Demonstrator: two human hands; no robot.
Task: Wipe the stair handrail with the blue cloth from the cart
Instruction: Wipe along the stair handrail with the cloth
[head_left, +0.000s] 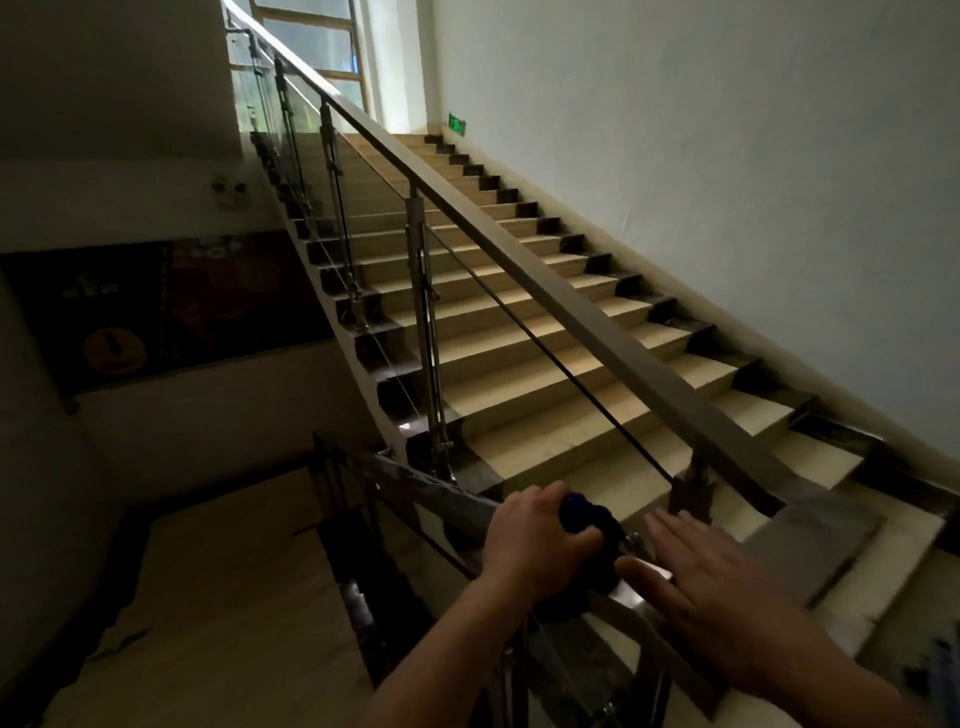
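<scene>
A brown stair handrail (519, 270) climbs from the lower right toward the upper left, held up by metal posts with glass panels. At its lowest end, on a shiny metal rail section, my left hand (535, 540) grips the dark blue cloth (587, 514), fingers curled over it and pressing it onto the rail. My right hand (711, 582) lies flat with straight fingers on the rail just right of the cloth. Most of the cloth is hidden under my left hand.
Tan steps (545, 364) rise ahead along a white wall (727, 156). A window (311, 41) lights the top landing. A lower landing floor (218, 597) drops away at left behind the railing. A dark poster (156, 306) hangs on the left wall.
</scene>
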